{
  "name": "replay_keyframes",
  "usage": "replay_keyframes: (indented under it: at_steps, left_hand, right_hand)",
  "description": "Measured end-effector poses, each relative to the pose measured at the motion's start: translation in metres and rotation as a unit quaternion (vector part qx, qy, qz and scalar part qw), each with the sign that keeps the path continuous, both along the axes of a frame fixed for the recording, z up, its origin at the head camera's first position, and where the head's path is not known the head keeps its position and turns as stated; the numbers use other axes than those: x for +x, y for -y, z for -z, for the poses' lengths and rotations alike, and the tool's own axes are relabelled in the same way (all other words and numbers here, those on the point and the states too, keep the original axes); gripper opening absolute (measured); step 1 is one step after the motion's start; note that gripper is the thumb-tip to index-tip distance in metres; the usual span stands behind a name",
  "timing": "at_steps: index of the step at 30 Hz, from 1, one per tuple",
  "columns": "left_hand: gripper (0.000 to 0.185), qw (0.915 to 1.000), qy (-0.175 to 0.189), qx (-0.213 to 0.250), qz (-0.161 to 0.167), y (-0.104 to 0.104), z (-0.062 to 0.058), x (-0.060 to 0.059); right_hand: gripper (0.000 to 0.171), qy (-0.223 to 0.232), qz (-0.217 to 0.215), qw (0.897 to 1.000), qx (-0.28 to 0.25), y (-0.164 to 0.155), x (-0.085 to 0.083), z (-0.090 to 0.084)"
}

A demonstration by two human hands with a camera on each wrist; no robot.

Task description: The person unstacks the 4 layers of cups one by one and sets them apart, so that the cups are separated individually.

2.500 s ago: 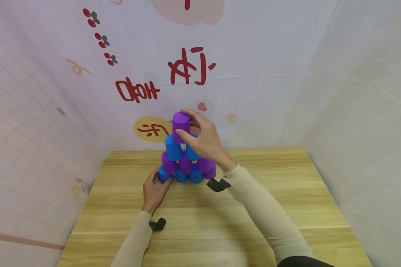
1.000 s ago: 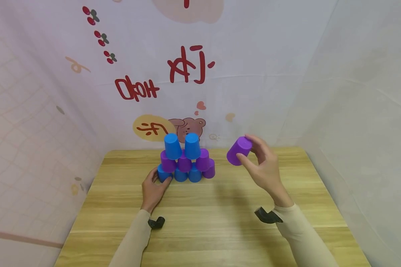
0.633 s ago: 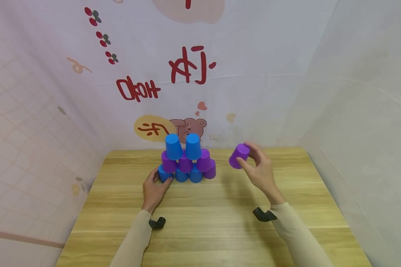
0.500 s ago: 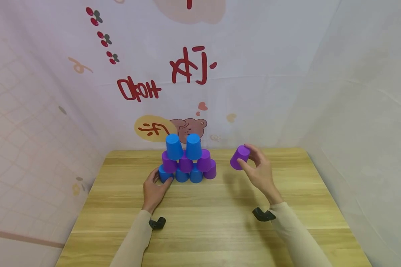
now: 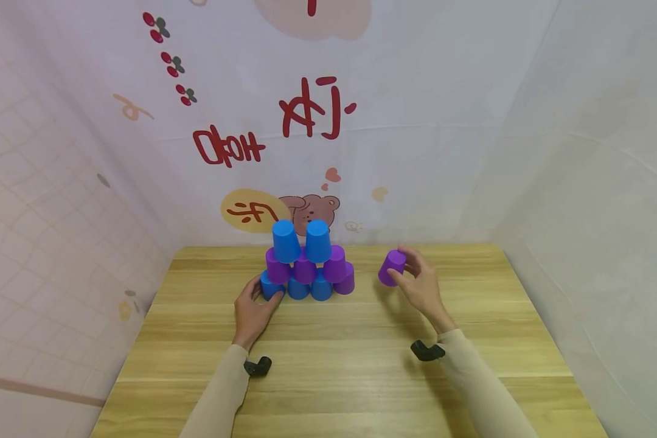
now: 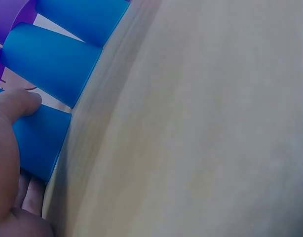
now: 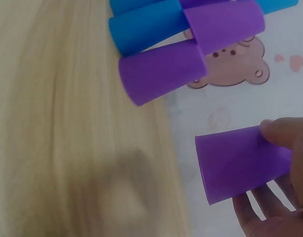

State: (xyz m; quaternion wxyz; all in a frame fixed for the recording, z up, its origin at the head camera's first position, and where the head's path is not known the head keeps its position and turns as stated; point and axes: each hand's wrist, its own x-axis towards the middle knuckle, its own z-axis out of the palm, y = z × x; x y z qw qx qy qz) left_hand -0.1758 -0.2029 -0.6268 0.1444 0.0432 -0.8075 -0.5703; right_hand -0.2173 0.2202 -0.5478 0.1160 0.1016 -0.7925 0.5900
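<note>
Upside-down cups form a stepped stack at the back of the table. Its bottom row has three blue cups, one of them the front blue cup [image 5: 321, 286], and a purple end cup [image 5: 345, 280]. Three purple cups [image 5: 305, 267] make the middle row, under two blue cups [image 5: 318, 242]. My left hand [image 5: 253, 313] holds the leftmost bottom blue cup [image 6: 45, 140] between thumb and fingers. To the right of the stack, my right hand [image 5: 423, 289] grips a loose purple cup [image 7: 240, 163] by its sides, rim down and apart from the table in the right wrist view.
The wooden table [image 5: 328, 377] ends at a white printed backdrop cloth [image 5: 416, 170] with a bear and red characters. White cloth also hangs at left and right. Black wrist mounts [image 5: 427, 351] sit on both sleeves.
My right hand has taken the purple cup off the top of the stack, carried it right, and lowered it toward the table. My left hand stays on its blue cup.
</note>
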Motion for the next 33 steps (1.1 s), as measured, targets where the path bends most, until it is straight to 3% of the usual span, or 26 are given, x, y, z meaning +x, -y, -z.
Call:
replay_keyframes:
  at_steps: [10,21,33]
  left_hand:
    - [0.070,1.0000,0.002,-0.002,0.002,0.000,0.001,-0.001]
    - [0.069,1.0000,-0.001,-0.006,-0.003,0.001,0.002,-0.002]
    - [0.071,0.9999,-0.008,-0.006,-0.003,0.001,0.004,-0.003]
  right_hand:
    - [0.062,0.059,0.005,0.998,0.025,-0.005,0.000,0.019]
    - [0.060,0.091,-0.003,0.995,0.029,-0.004,-0.003,0.029]
    - [0.059,0.086,-0.005,0.995,0.045,-0.004,-0.001,0.032]
